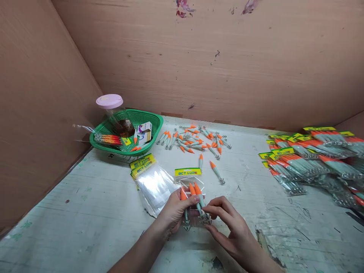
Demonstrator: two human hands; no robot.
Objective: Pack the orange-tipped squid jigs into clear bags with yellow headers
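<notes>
My left hand (pixel 173 214) is closed around a clear plastic bag (pixel 191 182) with a yellow BCT LURE header, gripping its lower part. Three orange-tipped pale green squid lures (pixel 195 195) sit inside the bag, hooks toward me. My right hand (pixel 227 223) pinches at the hook ends of those lures near the bag's mouth. A stack of unfilled bags (pixel 150 178) lies just left of my hands. A scatter of loose lures (pixel 196 140) lies farther back on the table.
A green basket (pixel 155 121) at the back left holds a pink-lidded jar (pixel 110 108), a small box and some lures. A heap of filled lure packs (pixel 315 155) covers the right side. Brown board walls close off the back and left.
</notes>
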